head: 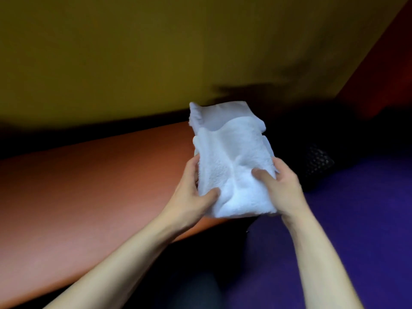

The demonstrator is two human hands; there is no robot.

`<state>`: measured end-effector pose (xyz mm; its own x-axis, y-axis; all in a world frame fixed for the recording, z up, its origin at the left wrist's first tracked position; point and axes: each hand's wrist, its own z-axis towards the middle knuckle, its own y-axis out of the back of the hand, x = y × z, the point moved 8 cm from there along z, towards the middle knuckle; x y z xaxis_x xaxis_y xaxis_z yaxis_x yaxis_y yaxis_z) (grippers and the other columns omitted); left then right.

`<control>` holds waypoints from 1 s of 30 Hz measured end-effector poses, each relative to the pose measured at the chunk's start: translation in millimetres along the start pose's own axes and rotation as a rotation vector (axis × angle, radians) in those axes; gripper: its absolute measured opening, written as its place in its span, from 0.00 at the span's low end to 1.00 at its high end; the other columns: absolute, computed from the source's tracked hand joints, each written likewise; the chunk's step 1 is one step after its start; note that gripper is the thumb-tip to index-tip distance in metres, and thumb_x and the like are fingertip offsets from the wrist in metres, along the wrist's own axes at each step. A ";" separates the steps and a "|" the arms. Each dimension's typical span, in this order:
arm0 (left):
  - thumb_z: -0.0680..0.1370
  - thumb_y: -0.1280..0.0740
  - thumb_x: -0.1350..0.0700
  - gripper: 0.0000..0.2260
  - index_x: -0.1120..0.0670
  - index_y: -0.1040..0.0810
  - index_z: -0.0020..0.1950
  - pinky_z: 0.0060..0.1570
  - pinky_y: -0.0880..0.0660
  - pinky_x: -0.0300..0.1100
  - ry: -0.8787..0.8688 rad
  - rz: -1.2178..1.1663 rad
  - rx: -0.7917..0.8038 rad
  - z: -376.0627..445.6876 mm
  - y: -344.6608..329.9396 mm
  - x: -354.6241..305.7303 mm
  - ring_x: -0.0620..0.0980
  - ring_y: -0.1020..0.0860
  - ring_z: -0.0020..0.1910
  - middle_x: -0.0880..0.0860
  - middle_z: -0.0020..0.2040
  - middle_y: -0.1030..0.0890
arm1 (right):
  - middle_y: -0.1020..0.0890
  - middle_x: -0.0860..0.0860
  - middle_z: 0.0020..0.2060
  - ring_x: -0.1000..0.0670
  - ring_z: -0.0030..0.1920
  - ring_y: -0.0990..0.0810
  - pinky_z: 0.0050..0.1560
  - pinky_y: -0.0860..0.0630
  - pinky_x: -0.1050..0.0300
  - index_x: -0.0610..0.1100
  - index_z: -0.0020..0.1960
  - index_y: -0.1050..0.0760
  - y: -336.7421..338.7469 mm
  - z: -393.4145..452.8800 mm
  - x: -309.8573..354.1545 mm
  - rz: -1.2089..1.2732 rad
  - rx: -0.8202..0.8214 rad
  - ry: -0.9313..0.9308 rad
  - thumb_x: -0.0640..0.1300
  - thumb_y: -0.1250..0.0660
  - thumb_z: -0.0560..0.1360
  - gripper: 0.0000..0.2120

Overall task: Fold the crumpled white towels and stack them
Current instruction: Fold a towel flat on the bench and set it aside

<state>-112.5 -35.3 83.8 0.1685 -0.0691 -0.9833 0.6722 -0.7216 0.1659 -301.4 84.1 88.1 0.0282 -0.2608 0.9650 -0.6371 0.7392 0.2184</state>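
Both hands grip the white towel (231, 166) at its near end — my left hand (191, 192) pinching the left edge with the thumb on top, my right hand (281, 186) clamped on the right edge the same way — and it hangs in the air above the edge of the orange surface (89, 186), partly folded but rumpled. I'd worry that the loose far layers, held by nothing, slide apart or flop open as I lower it, since my thumbs pin only the near end. No stack is in view, so I can't judge the landing spot.
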 end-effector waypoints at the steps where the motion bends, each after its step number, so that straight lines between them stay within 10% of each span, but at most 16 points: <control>1: 0.70 0.28 0.54 0.37 0.45 0.40 0.77 0.66 0.25 0.52 -0.017 0.017 0.008 14.7 -10.5 -3.2 0.45 0.22 0.65 0.47 0.67 0.22 | 0.14 0.50 0.49 0.49 0.50 0.15 0.57 0.19 0.42 0.50 0.60 0.21 12.3 10.6 5.7 -0.014 -0.024 0.028 0.46 0.26 0.71 0.17; 8: 0.78 0.30 0.50 0.41 0.43 0.52 0.83 0.72 0.39 0.45 -0.102 0.387 -0.030 74.0 -62.8 -11.8 0.51 0.41 0.78 0.51 0.81 0.44 | 0.23 0.47 0.64 0.42 0.64 0.24 0.65 0.28 0.41 0.55 0.74 0.34 65.6 66.3 17.6 -0.666 -0.206 0.152 0.55 0.30 0.75 0.29; 15: 0.85 0.52 0.42 0.23 0.39 0.46 0.81 0.73 0.39 0.60 0.042 0.865 0.142 71.9 -83.4 51.3 0.60 0.43 0.78 0.48 0.84 0.50 | 0.48 0.53 0.81 0.45 0.77 0.43 0.72 0.40 0.42 0.62 0.79 0.45 21.4 65.0 -59.1 -0.966 0.016 0.134 0.63 0.44 0.80 0.28; 22: 0.76 0.61 0.34 0.34 0.43 0.41 0.79 0.72 0.37 0.59 -0.017 0.846 0.169 67.8 -76.9 47.8 0.58 0.39 0.78 0.53 0.82 0.42 | 0.42 0.48 0.80 0.43 0.76 0.40 0.75 0.42 0.44 0.57 0.78 0.38 20.7 63.6 -45.0 -1.035 -0.078 0.204 0.60 0.42 0.80 0.28; 30: 0.80 0.43 0.48 0.22 0.48 0.31 0.74 0.59 0.28 0.54 -0.202 1.049 0.066 13.8 -26.9 12.9 0.58 0.26 0.61 0.50 0.71 0.29 | 0.25 0.46 0.70 0.43 0.70 0.29 0.70 0.36 0.43 0.47 0.70 0.25 -36.3 0.4 -7.2 -0.806 -0.137 0.463 0.48 0.38 0.75 0.23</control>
<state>-138.3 -26.3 65.6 0.5128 -0.7853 -0.3469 0.2196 -0.2706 0.9373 -278.8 58.8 73.2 0.7437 -0.4749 0.4705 -0.1966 0.5173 0.8329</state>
